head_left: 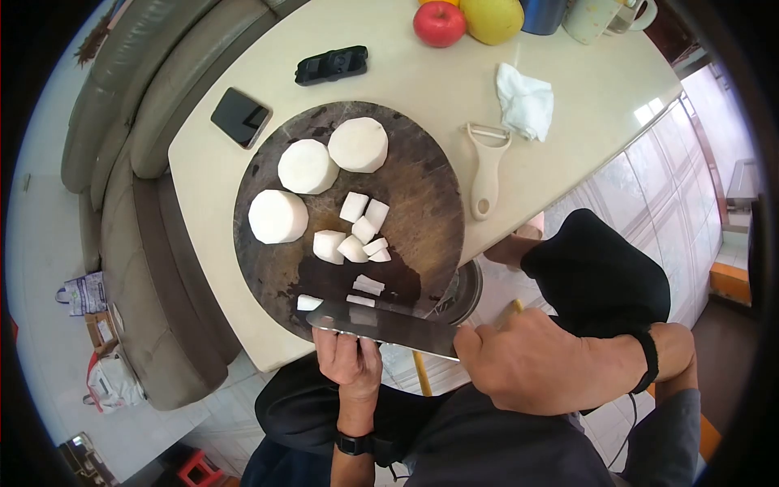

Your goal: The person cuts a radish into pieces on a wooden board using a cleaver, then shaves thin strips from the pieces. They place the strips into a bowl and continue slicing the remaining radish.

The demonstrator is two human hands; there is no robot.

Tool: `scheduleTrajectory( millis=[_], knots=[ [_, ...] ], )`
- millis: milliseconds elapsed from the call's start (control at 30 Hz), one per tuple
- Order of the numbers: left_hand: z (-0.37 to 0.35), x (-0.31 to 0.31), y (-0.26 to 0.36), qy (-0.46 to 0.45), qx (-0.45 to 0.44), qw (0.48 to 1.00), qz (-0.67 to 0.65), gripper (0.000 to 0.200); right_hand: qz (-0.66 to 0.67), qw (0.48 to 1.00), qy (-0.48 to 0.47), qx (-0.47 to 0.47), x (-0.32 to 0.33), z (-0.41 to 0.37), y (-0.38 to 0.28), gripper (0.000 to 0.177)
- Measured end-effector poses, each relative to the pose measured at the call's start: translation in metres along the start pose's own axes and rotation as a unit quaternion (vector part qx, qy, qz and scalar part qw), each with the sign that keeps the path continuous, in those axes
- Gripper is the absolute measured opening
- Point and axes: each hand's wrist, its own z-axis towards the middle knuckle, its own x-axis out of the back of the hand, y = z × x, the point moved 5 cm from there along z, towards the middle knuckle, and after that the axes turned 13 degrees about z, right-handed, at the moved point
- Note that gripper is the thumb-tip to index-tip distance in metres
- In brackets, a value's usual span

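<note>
My right hand [523, 361] is wrapped round the handle of a large knife [406, 331], whose blade reaches left over the near edge of a round dark cutting board [422, 178]. Below the blade's left end is my left hand [347, 357], fingers bent and close together, their tips partly hidden by the blade; whether they hold anything is hidden. Three thick white rounds [277, 217] lie on the board's left and far side. Several white chunks [329, 246] sit mid-board. Thin white slices [368, 284] and a small white piece [309, 303] lie beside the blade.
Right of the board are a white peeler [487, 174] and a crumpled white cloth [526, 101]. A phone [241, 118], a black object [331, 65], a red apple [440, 23], a yellow-green fruit [494, 18] and cups [586, 19] lie farther off. A metal basin [466, 296] is below the table edge.
</note>
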Motion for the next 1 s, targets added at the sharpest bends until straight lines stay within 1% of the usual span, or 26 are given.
scheduleTrajectory(
  millis=[67,100,200,267,300,367,400,467,600,667,700,767,867,1000],
  knots=[
    [-0.001,0.000,0.000,0.004,-0.006,1.000,0.004,0.020,-0.013,0.999,0.030,0.014,0.001,-0.001,-0.002,0.021],
    [-0.001,0.000,0.000,0.003,-0.005,1.000,0.004,0.020,-0.012,0.999,0.029,0.013,0.001,-0.001,-0.002,0.021],
    [0.001,0.001,0.002,-0.013,-0.004,1.000,0.007,0.019,-0.018,1.000,0.000,0.002,0.002,0.001,-0.001,0.023],
    [0.000,0.001,0.002,-0.017,-0.007,1.000,-0.003,0.026,-0.035,0.999,0.004,0.015,0.002,0.003,-0.003,0.024],
    [0.000,0.001,0.003,-0.018,-0.005,1.000,-0.004,0.026,-0.034,0.999,0.002,0.014,0.002,0.006,-0.002,0.024],
    [0.000,0.001,0.002,-0.012,0.014,1.000,0.005,0.025,-0.005,0.999,-0.047,0.021,-0.003,0.013,0.002,0.024],
    [0.000,0.001,0.002,-0.014,0.014,1.000,0.004,0.025,-0.004,0.999,-0.047,0.019,-0.005,0.017,0.002,0.024],
    [0.001,0.002,0.002,-0.009,0.020,1.000,-0.018,0.023,-0.019,0.999,-0.001,0.048,-0.005,0.025,-0.002,0.020],
    [-0.001,0.002,0.003,-0.009,0.021,1.000,-0.009,0.020,-0.035,0.997,0.036,0.056,-0.012,0.025,-0.001,0.020],
    [-0.003,0.003,0.002,0.023,0.017,0.999,-0.016,0.020,0.010,0.999,0.041,0.020,-0.010,0.021,0.007,0.021],
    [-0.002,0.003,0.003,0.026,0.019,0.999,-0.013,0.020,0.009,0.999,0.039,0.024,-0.007,0.019,0.008,0.021],
    [0.001,0.001,0.006,0.022,0.017,1.000,-0.012,0.022,0.017,1.000,-0.002,0.007,-0.003,0.015,0.009,0.018],
    [0.001,0.002,0.007,0.030,0.016,0.999,-0.013,0.021,0.029,1.000,0.010,0.003,0.004,0.009,0.005,0.017],
    [0.001,0.001,0.006,0.021,0.009,1.000,-0.002,0.019,-0.004,1.000,0.012,-0.008,0.002,0.006,0.003,0.016]
  ],
)
